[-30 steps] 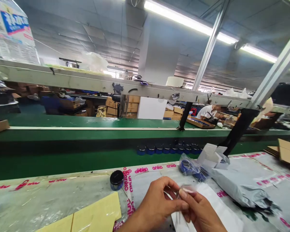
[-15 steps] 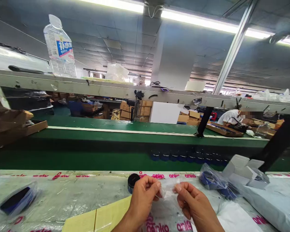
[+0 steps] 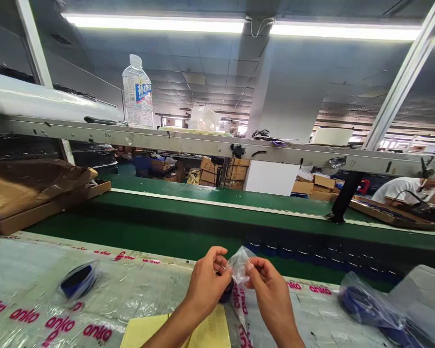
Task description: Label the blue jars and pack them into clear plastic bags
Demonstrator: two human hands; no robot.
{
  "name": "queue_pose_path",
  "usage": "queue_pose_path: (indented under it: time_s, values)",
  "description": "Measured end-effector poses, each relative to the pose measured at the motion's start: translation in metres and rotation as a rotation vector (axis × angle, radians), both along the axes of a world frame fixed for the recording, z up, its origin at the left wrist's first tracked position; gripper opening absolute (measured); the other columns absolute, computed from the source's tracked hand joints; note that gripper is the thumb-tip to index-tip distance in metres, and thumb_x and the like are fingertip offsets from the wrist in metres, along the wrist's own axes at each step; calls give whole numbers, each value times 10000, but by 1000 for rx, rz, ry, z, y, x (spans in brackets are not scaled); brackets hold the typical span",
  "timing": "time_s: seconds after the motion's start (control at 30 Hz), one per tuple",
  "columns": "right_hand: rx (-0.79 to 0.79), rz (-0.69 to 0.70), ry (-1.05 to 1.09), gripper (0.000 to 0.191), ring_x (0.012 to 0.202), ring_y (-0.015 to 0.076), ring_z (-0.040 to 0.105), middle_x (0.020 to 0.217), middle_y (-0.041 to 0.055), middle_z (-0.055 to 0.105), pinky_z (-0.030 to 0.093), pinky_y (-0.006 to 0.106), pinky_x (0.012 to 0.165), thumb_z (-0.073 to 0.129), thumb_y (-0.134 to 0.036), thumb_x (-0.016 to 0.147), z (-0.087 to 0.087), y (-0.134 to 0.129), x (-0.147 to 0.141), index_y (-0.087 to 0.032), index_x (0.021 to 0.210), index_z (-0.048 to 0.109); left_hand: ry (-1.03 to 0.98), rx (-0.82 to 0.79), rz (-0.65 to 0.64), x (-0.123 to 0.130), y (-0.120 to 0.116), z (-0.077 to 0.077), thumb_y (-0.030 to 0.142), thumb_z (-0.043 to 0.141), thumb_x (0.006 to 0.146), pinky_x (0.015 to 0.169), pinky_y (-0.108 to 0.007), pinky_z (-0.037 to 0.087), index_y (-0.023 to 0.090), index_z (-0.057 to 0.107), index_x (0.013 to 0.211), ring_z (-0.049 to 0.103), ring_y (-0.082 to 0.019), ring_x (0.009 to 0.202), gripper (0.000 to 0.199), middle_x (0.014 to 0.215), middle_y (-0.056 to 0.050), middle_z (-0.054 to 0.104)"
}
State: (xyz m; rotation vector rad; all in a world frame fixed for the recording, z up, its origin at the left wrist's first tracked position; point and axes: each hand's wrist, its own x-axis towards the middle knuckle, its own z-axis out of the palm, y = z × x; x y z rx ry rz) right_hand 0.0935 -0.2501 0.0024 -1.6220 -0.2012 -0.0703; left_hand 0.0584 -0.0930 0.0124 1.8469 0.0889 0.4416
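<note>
Between my two hands is a small clear plastic bag (image 3: 240, 265), held up over the front of the bench. My left hand (image 3: 207, 278) pinches its left edge with thumb and fingers. The right side of the bag is pinched in my right hand (image 3: 266, 285). A dark round object (image 3: 226, 293) stands behind my left fingers, mostly hidden. Under my left forearm lie yellow sheets (image 3: 210, 328). Off to the left, a blue and black item in clear plastic (image 3: 79, 281) rests on the bench cover.
Bagged blue items (image 3: 366, 307) and a white box (image 3: 422, 295) sit at the right. Dark blue round pieces line the green conveyor (image 3: 137, 232). A cardboard tray (image 3: 39, 205) is at left. A bottle (image 3: 137, 96) stands on the metal shelf (image 3: 188, 140). Another person (image 3: 402, 189) is far right.
The view has swung left, so the bench things appear further right. My hands have come closer together, and the bag between them is lifted and bunched more.
</note>
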Motion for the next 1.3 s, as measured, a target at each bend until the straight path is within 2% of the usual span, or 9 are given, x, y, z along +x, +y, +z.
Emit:
queue_pose_path:
  time_s: [0.07,0.17,0.27,0.4,0.57,0.73,0.97,1.17,1.3]
  values:
    - [-18,42,-49,486,824,237,662,937,83,713,544,319,715,646,-639,817,-2,10,7,-181,979,659,6,23,-17,5,6,1,303,653,747,642,-258,475,191,652,1110,647,-187,733,381,854,-20,691]
    - [-58,80,-104,438,808,229,655,920,75,720,512,306,706,615,-607,856,-4,20,19,-188,968,675,5,59,-31,12,17,2,281,609,771,663,-260,464,188,688,881,638,-184,718,164,779,-15,691]
    - [-125,76,-149,406,783,229,646,914,68,724,482,312,701,587,-579,865,-5,23,29,-197,960,687,-4,104,22,22,28,-2,258,592,771,640,-261,419,192,666,756,613,-178,685,100,735,-7,680]
    - [-244,12,-207,360,795,246,631,919,72,713,452,342,752,552,-529,846,-9,23,37,-206,911,699,-18,113,118,40,34,-18,255,599,759,601,-258,373,191,644,748,564,-171,632,79,698,1,654]
    - [-370,-5,-203,304,873,269,654,953,85,712,458,364,806,487,-423,825,-25,21,38,-207,888,692,-47,100,138,49,34,-41,205,540,736,677,-257,413,185,586,730,598,-185,734,50,781,-18,665]
    - [-509,69,-153,227,785,256,680,884,58,718,447,341,709,495,-358,850,-40,11,25,-220,838,675,-50,192,30,33,44,-53,124,480,674,674,-257,406,182,592,727,596,-189,763,136,795,-22,660]
    - [-619,109,-252,228,791,244,668,907,38,713,441,316,689,483,-384,940,-53,-5,8,-266,932,678,-92,341,-145,3,60,-51,69,505,713,688,-227,433,187,623,775,637,-174,823,178,883,-20,692]
    - [-867,117,-634,184,903,212,671,1025,31,677,477,286,739,458,-217,1009,-74,-12,-1,-268,991,634,-186,598,-293,-8,68,-55,-28,531,736,860,-247,441,206,635,832,639,-173,968,274,1053,3,692]
    - [-1099,131,-776,278,972,220,665,1080,35,686,498,288,817,518,-17,925,-84,-12,1,-243,1002,661,-164,778,-300,-7,69,-62,-26,558,801,859,-291,451,191,650,870,635,-219,988,245,1106,-38,685]
